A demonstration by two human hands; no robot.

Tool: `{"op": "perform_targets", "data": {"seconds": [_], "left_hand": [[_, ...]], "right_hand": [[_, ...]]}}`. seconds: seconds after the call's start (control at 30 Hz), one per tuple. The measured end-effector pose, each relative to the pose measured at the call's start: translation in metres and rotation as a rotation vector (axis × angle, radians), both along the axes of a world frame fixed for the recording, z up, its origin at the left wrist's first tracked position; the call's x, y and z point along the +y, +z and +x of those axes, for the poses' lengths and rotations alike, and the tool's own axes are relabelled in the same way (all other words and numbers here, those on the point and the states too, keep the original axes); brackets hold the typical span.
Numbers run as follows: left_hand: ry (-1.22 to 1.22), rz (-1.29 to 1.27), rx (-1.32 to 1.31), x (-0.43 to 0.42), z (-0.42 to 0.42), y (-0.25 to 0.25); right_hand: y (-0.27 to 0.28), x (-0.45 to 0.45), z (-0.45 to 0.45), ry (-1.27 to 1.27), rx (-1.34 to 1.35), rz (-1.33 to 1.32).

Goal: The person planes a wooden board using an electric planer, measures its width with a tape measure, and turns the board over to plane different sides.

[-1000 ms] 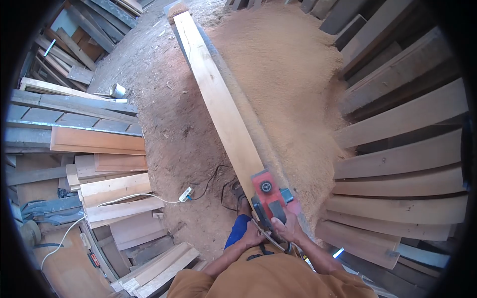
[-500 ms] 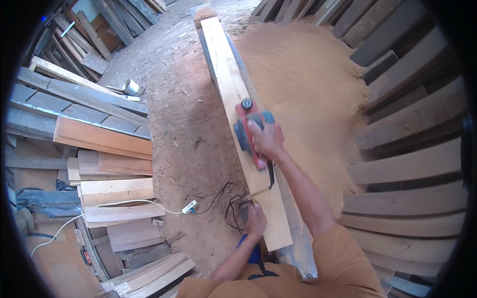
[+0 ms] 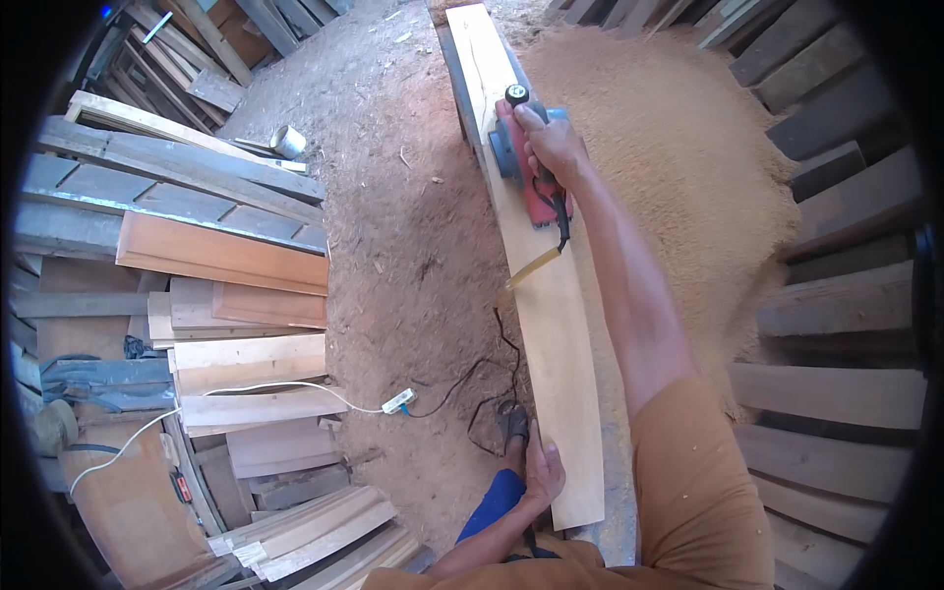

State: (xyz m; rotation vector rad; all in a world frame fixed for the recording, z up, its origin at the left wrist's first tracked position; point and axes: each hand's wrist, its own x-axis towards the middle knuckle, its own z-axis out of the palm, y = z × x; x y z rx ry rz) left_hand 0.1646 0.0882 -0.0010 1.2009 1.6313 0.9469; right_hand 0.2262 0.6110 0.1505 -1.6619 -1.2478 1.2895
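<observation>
A long pale board (image 3: 556, 364) lies on a narrow bench (image 3: 618, 462) that runs away from me. Near the board's far part, my right hand (image 3: 558, 149) is wrapped round the handle of a red and blue-grey electric planer (image 3: 541, 202), which rests on the board. The planer's black cord passes a yellowish strip (image 3: 536, 267) and drops over the board's left side. My left hand (image 3: 544, 470) is at the left edge of the board's near end, thumb up and apart from the other fingers, which are partly hidden.
Sawdust (image 3: 669, 147) covers the floor on the right, with upright planks (image 3: 836, 393) beyond. Stacked boards (image 3: 246, 364) line the left. A power strip (image 3: 398, 401) with a white cable and the dark cord lie on the ground. A white pot (image 3: 288, 143) stands upper left.
My right hand and the planer have moved away from me along the board. My left hand has left the cord and come down to the board's near left edge.
</observation>
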Motion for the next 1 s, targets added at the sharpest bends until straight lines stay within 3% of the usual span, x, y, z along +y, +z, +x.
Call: {"op": "perform_targets", "data": {"seconds": [0.17, 0.3, 0.4, 0.43, 0.53, 0.57, 0.6, 0.67, 0.8, 0.9, 1.0], "left_hand": [[0.015, 0.011, 0.061, -0.005, 0.001, -0.014], [-0.031, -0.291, -0.011, -0.009, -0.009, 0.009], [-0.212, -0.089, -0.16, -0.044, -0.016, 0.045], [-0.377, -0.095, 0.036, -0.085, -0.03, -0.012], [-0.765, -0.056, 0.024, -0.149, -0.044, -0.021], [-0.748, -0.097, -0.117, -0.159, -0.042, -0.006], [-0.759, -0.115, -0.062, -0.171, -0.041, 0.0], [-0.769, -0.147, 0.049, -0.191, -0.04, 0.008], [-0.69, -0.384, -0.096, -0.161, -0.037, 0.056], [-0.395, 0.011, -0.087, -0.177, -0.048, -0.057], [-0.236, -0.062, -0.006, -0.112, -0.037, -0.032]], "right_hand": [[0.024, -0.099, 0.016, -0.035, 0.036, -0.021], [0.025, -0.228, 0.041, -0.03, 0.023, -0.118], [-0.026, -0.356, 0.072, 0.019, 0.044, -0.06], [-0.029, -0.404, 0.083, 0.04, 0.054, -0.077], [0.022, -0.534, 0.107, 0.096, 0.044, -0.327], [0.009, -0.578, 0.115, 0.093, 0.037, -0.222], [-0.006, -0.619, 0.12, 0.091, 0.028, -0.12], [-0.021, -0.674, 0.125, 0.057, 0.099, -0.183], [-0.022, -0.658, 0.117, 0.036, 0.069, -0.175], [0.005, -0.577, 0.105, 0.036, 0.09, -0.159], [0.0, -0.49, 0.094, 0.064, 0.062, -0.098]]}}
